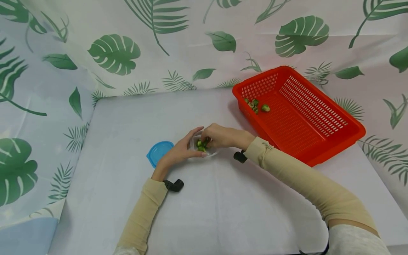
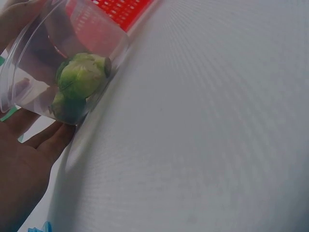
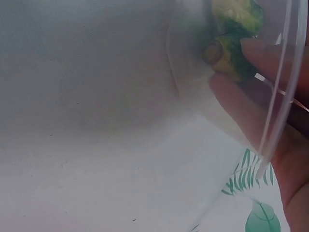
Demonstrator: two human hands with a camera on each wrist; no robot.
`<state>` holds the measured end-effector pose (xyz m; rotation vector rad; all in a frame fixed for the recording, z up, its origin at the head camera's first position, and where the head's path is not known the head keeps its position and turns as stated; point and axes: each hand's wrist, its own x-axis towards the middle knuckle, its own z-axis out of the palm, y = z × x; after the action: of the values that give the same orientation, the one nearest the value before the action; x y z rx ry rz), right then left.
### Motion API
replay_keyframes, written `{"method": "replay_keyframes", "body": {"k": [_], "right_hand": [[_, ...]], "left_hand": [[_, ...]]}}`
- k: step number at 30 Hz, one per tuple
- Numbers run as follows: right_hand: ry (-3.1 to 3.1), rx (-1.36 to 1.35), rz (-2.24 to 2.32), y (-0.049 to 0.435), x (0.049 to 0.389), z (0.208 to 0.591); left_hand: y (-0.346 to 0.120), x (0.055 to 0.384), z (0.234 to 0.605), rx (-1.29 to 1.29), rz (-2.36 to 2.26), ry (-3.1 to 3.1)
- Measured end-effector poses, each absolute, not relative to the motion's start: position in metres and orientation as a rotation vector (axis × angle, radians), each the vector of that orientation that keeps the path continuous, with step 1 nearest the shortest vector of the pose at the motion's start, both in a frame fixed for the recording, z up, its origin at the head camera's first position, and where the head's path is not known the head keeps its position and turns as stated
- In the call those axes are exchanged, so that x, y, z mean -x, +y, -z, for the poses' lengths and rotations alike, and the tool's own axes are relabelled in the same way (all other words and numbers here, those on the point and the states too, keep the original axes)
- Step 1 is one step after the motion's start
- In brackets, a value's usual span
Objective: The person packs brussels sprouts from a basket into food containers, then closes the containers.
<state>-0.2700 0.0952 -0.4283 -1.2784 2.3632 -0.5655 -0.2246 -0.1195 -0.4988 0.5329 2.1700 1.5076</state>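
Note:
A clear round plastic container [image 1: 211, 153] stands on the table with several Brussels sprouts [image 2: 82, 79] in it. My left hand [image 1: 180, 151] holds the container from its left side, thumb and fingers spread round the wall. From the right, my right hand [image 1: 221, 136] reaches into the container. Its thumb and a finger pinch a Brussels sprout [image 3: 231, 58], as the right wrist view shows through the clear wall. Just left of the left hand lies a blue lid [image 1: 158, 152].
A red perforated plastic basket [image 1: 293, 124] sits at the right, with several Brussels sprouts [image 1: 265, 108] in its far left corner. White cloth covers the table [image 1: 191, 216]. Leaf-print sheeting [image 1: 178, 46] hangs behind and at both sides.

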Motion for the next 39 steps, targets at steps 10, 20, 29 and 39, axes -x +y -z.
{"method": "replay_keyframes", "body": {"k": [10,20,29,39], "right_hand": [[2.361,1.293,0.583,0.095,0.27,0.432],[2.372,1.337,0.56,0.094,0.269,0.43],[2.4,1.362,0.573,0.095,0.268,0.424],[2.391,1.34,0.637,0.1,0.272,0.419]], "left_hand": [[-0.121,0.225,0.496,-0.549,-1.51,2.167],[-0.12,0.225,0.495,-0.542,-1.52,2.146],[-0.12,0.224,0.497,-0.547,-1.501,2.175],[-0.12,0.223,0.497,-0.53,-1.506,2.175]]}}
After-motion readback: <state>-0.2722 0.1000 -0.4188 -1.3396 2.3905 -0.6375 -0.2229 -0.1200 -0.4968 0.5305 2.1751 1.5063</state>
